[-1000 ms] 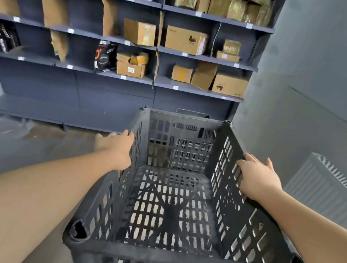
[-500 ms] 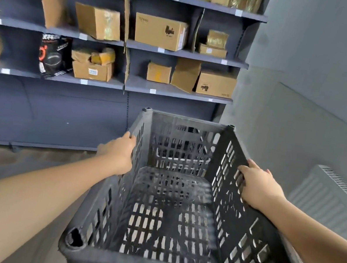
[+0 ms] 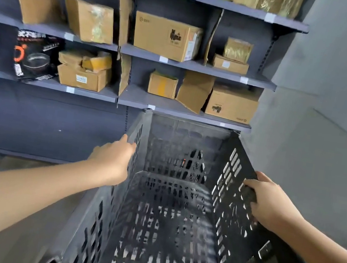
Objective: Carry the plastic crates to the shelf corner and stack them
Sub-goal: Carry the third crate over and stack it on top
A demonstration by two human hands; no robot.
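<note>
Crate: black slotted plastic crate (image 3: 168, 211), empty, held up in front of the person, open top facing the camera; far end tilted toward the shelving, near end cut off at the bottom of the frame (some motion blur there).
Left hand: left hand (image 3: 111, 162) flat against the outside of the crate's left wall, near the top rim; fingers point fwd along the wall. Grip: spread and pressing on the wall, not curled round anything that shows.
Right hand: right hand (image 3: 270, 204) on the crate's right rim; fingers wrap over the top edge, thumb side on the outside. Grip: closed round the rim.
Arms: both forearms bare, reaching in from the bottom corners.
Shelving: dark grey shelf unit (image 3: 197, 67) straight ahead, w/ small white labels on the shelf edges. The crate's far rim sits just below the lowest shelf edge in view; whether they touch, cannot tell.
Boxes: large cardboard box (image 3: 165, 36) on the middle shelf; smaller cardboard boxes on the shelves above and below; black printed carton (image 3: 36, 55) at left on the lower shelf.
Wall: plain grey wall (image 3: 332, 112) on the right, meeting the shelf unit's right end to form a corner.
Floor: grey-brown floor (image 3: 12, 166) at lower left, under the left arm.
</note>
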